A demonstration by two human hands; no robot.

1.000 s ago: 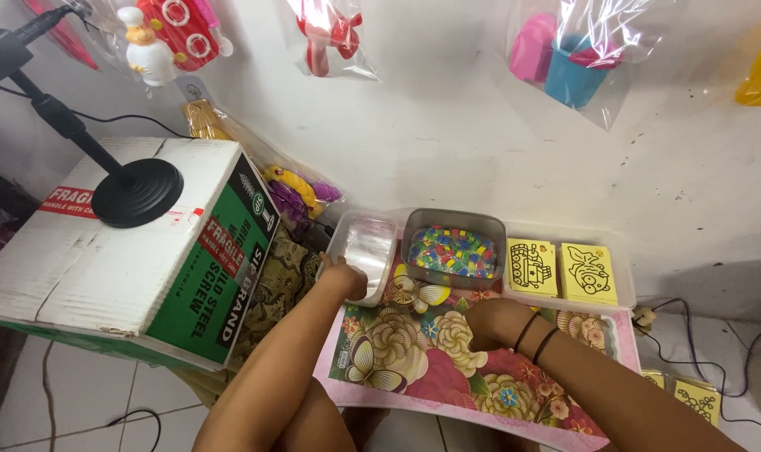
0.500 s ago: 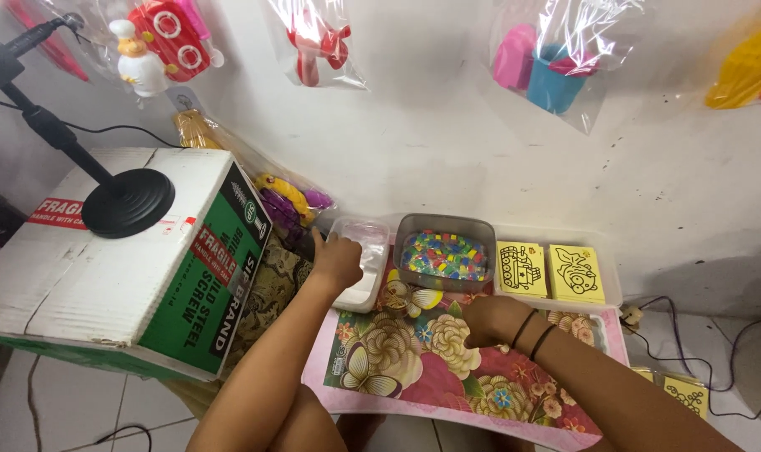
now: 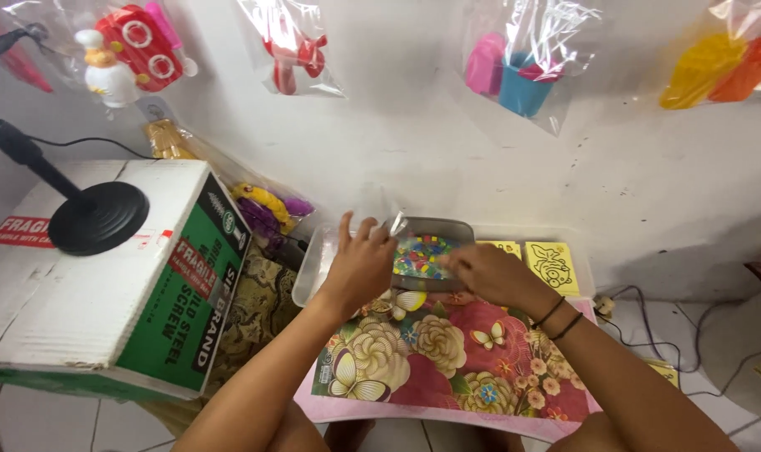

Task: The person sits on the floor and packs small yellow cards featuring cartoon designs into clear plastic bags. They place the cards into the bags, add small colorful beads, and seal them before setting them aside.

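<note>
My left hand (image 3: 359, 261) is raised over the near left corner of a grey tub (image 3: 460, 228) full of small coloured pieces. Its fingers pinch a clear plastic bag (image 3: 375, 206) that stands up above the hand. My right hand (image 3: 483, 272), with dark bands on the wrist, lies over the tub's near edge. Its fingers point left toward the bag, and their tips are too blurred to show whether they grip anything. Both forearms reach over a floral board (image 3: 435, 356). A clear plastic tray (image 3: 312, 266) lies just left of the left hand.
Yellow picture cards (image 3: 552, 264) lie right of the tub. At the left stands a large cardboard box (image 3: 104, 310) with a black stand base (image 3: 96, 218) on top. Bagged toys (image 3: 523, 71) hang on the white wall. Cables (image 3: 648, 322) run along the floor at the right.
My left hand has left the clear tray and moved up and right, now holding up the clear bag. My right hand went from the floral board up to the tub.
</note>
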